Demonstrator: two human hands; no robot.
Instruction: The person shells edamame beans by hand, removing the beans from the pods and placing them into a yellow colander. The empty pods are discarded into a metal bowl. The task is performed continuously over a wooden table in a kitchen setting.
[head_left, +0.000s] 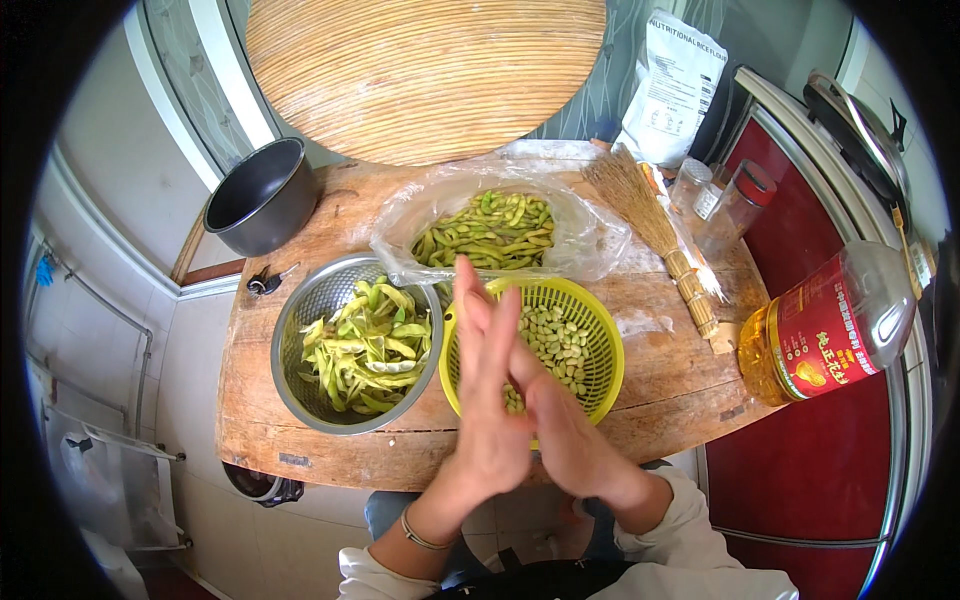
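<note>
My left hand (491, 420) and my right hand (562, 427) are pressed palm to palm above the near side of a yellow plastic colander (616, 360). Nothing shows between them, though the palms are hidden. Shelled green beans (559, 341) lie in the colander, partly covered by my hands. To its left, a perforated metal bowl (283, 375) holds opened green pods (367, 352). Behind both, a clear plastic bag (585, 225) lies spread with whole pods (495, 232) in it. My left wrist wears a band.
On the wooden table (300, 454) are a dark pot (262, 199) and keys (266, 283) at the left. A straw brush (660, 232), glass jars (739, 199), a white flour bag (671, 90) and a large oil bottle (817, 337) stand or lie rightward. A round slatted board (427, 67) is behind.
</note>
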